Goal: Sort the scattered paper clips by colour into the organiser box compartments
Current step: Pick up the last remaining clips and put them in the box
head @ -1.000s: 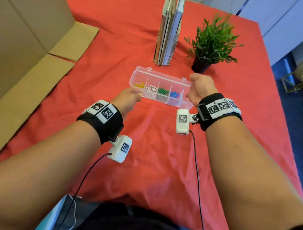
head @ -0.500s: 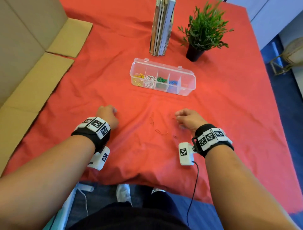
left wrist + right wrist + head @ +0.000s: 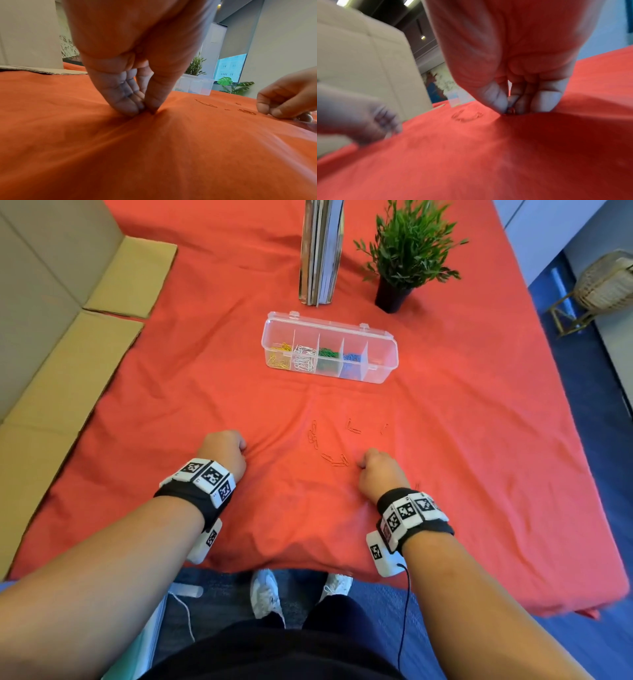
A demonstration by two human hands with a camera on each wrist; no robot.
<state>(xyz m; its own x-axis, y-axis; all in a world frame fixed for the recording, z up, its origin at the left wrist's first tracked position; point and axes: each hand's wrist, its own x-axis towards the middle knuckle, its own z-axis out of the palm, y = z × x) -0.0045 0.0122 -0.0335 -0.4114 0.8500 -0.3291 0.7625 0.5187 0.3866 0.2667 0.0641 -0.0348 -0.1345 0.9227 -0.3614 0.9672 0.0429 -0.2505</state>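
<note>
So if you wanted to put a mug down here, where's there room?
Bare cloth lies between the organiser box and the cardboard, and right of the box. It is crowded between the left hand and right hand, where red clips lie.

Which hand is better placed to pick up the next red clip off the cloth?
Right, probably. The right hand rests with fingertips beside the nearest red clips, already pinching at something small. The left hand pinches the red cloth farther from them.

Bright even daylight, soft shadows; head view sharp, edges bowed; right wrist view motion-blurred.
</note>
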